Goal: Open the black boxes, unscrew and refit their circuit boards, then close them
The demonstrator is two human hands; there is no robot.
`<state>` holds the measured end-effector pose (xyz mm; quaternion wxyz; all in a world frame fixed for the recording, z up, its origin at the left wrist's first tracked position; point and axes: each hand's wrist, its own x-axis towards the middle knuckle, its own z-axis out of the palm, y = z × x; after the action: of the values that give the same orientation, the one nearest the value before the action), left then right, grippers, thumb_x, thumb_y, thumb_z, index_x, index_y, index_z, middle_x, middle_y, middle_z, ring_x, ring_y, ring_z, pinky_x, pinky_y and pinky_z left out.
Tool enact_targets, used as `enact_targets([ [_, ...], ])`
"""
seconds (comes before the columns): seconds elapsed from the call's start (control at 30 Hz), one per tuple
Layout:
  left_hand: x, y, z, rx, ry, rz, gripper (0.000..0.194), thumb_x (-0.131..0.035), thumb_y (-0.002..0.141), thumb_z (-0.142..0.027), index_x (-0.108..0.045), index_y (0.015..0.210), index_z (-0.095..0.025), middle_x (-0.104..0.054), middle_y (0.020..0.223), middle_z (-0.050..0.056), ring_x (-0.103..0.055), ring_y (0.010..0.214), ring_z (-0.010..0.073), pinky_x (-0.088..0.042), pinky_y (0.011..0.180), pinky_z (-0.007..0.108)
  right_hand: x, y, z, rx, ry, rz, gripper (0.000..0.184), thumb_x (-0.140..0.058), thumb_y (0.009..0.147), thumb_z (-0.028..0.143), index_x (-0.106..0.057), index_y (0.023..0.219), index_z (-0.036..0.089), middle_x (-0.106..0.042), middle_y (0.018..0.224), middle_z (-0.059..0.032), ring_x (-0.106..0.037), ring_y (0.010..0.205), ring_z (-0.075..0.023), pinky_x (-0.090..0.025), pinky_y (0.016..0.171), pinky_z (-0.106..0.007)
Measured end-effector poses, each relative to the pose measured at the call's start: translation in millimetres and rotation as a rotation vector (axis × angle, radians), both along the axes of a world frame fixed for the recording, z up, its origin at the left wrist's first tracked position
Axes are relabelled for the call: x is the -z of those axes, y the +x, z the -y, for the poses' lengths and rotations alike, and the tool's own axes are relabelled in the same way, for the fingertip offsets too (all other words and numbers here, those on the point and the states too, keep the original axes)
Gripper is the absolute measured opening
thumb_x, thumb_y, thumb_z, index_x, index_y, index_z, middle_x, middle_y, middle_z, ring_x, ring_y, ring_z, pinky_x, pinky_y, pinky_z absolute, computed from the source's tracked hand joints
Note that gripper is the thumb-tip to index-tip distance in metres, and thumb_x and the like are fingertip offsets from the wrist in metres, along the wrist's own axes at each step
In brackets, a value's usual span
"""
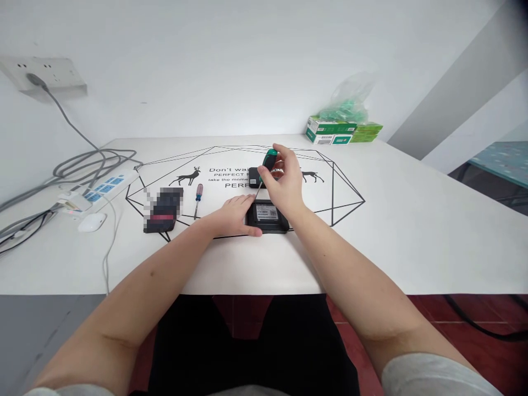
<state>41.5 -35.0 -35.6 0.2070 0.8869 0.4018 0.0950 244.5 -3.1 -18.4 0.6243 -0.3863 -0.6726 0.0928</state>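
A black rectangular device [275, 224] with a white printed label lies flat on the table in front of me. My left hand [237, 215] grips its left side, thumb at the near edge and fingers at the far corner. In my right hand [287, 179] is a screwdriver [270, 159] with a black and green handle, its shaft slanting down to the device's far left corner. The tip is hidden by my left fingers. Just behind lies a black flat piece [253, 177], partly covered by my right hand.
A smaller screwdriver [198, 198] lies to the left, beside a pixelated dark object [164, 210]. Farther left are a power strip [107, 187], a white earbud case [92, 221] and looped cables [88, 159]. Green and white boxes [332, 129] with a plastic bag [348, 104] stand against the wall.
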Motion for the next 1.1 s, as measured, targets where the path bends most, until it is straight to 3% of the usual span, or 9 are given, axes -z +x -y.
enact_targets([
  [0.1,2.8,1.9,-4.8,-0.054,0.136,0.165,0.064,-0.061,0.101,-0.066,-0.064,0.142,-0.017,-0.064,0.155,0.02,-0.058,0.146,0.0413,-0.044,0.124,0.057,0.3,-0.7,-0.5,-0.003,-0.005,-0.057,0.055,-0.071,0.1,0.051,-0.053,0.149,0.035,-0.065,0.127,-0.009,-0.066,0.101,-0.0255,-0.065,0.076,-0.043],
  [0.2,4.1,3.4,-9.6,-0.101,0.268,0.214,0.024,-0.054,0.106,-0.038,-0.071,0.104,-0.022,-0.077,0.122,0.013,-0.069,0.124,0.0325,-0.052,0.113,0.051,0.8,-1.9,-0.8,-0.012,-0.003,-0.112,0.055,-0.073,0.099,0.054,-0.053,0.147,0.035,-0.065,0.126,-0.0092,-0.066,0.101,-0.0255,-0.064,0.073,-0.042],
  [0.33,4.6,-1.1,-16.4,-0.195,0.302,0.15,0.02,-0.055,0.105,-0.028,-0.072,0.097,-0.023,-0.078,0.112,0.009,-0.07,0.114,0.03,-0.054,0.108,0.049,0.7,0.0,-1.6,0.009,0.033,-0.133,0.054,-0.072,0.099,0.056,-0.053,0.146,0.036,-0.064,0.127,-0.0096,-0.066,0.103,-0.0256,-0.064,0.073,-0.041],
  [0.43,4.8,-9.4,-23.6,-0.369,0.322,0.018,0.024,-0.053,0.105,-0.027,-0.076,0.099,-0.021,-0.078,0.116,0.013,-0.069,0.118,0.0342,-0.053,0.108,0.054,0.4,2.4,-2.5,0.014,0.04,-0.123,0.055,-0.07,0.101,0.057,-0.051,0.148,0.036,-0.063,0.127,-0.0097,-0.066,0.103,-0.0256,-0.064,0.074,-0.041],
  [0.63,4.1,-19.3,-29.7,-0.647,0.332,-0.084,0.039,-0.051,0.105,-0.028,-0.075,0.134,-0.018,-0.074,0.14,0.019,-0.065,0.134,0.0425,-0.037,0.125,0.069,-0.7,-0.9,-0.6,-0.007,0.01,-0.138,0.052,-0.075,0.097,0.048,-0.055,0.143,0.034,-0.066,0.126,-0.0094,-0.066,0.103,-0.0268,-0.065,0.077,-0.044],
  [0.7,2.7,-18.6,-24.0,-0.53,0.295,-0.017,0.047,-0.052,0.107,-0.036,-0.069,0.146,-0.017,-0.069,0.15,0.019,-0.06,0.143,0.0415,-0.037,0.128,0.065,-2.1,-1.5,0.9,0.003,0.014,-0.128,0.051,-0.074,0.096,0.042,-0.056,0.143,0.033,-0.066,0.125,-0.0096,-0.066,0.102,-0.0267,-0.066,0.077,-0.044],
  [0.83,-1.9,-12.1,-4.4,0.0,0.04,0.052,0.093,-0.068,0.094,-0.074,-0.049,0.168,-0.022,-0.044,0.177,0.015,-0.04,0.163,0.0413,-0.036,0.133,0.056,-6.3,-0.9,5.0,0.025,0.027,-0.1,0.051,-0.07,0.094,0.034,-0.058,0.144,0.031,-0.066,0.121,-0.0099,-0.067,0.1,-0.0262,-0.066,0.075,-0.045],
  [0.9,-4.3,-6.9,3.7,0.049,-0.019,0.008,0.116,-0.081,0.078,-0.081,-0.043,0.173,-0.026,-0.032,0.183,0.016,-0.031,0.166,0.0485,-0.034,0.133,0.062,-8.1,-1.9,8.0,0.026,0.035,-0.079,0.05,-0.069,0.092,0.031,-0.061,0.142,0.031,-0.066,0.117,-0.0093,-0.067,0.097,-0.0256,-0.066,0.073,-0.043],
  [1.1,-4.7,-0.2,2.2,0.027,0.032,0.041,0.105,-0.085,0.079,-0.069,-0.049,0.169,-0.027,-0.049,0.167,0.018,-0.044,0.155,0.0489,-0.038,0.129,0.066,-8.1,-10.4,18.1,-0.054,0.042,0.0,0.047,-0.07,0.09,0.03,-0.064,0.136,0.032,-0.068,0.111,-0.0067,-0.067,0.091,-0.0235,-0.065,0.068,-0.039],
])
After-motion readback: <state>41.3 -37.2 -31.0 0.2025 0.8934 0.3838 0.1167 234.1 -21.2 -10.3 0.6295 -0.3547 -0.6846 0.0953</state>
